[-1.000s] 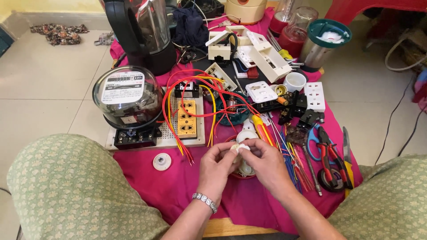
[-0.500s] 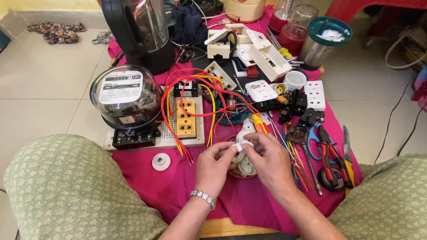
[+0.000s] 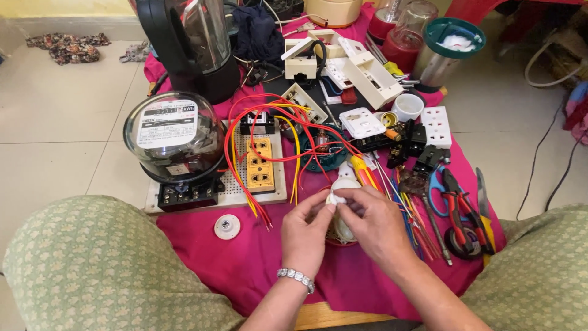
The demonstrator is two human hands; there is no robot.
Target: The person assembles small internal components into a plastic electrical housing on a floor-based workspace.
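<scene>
Hands meet over pink cloth [image 3: 245,270] — left hand [image 3: 304,236] and right hand [image 3: 373,224] both pinched narrow on a small white part [image 3: 339,197], held between the fingertips of the two; its exact shape cannot be told. Just beyond the fingertips, a bundle of red and yellow wires [image 3: 269,156] runs to a yellow socket block [image 3: 260,164]. Left of the fingers, apart, a white round cap [image 3: 227,226]; farther left, a glass-domed meter [image 3: 173,138]. Right of the fingers — pliers [image 3: 456,211].
</scene>
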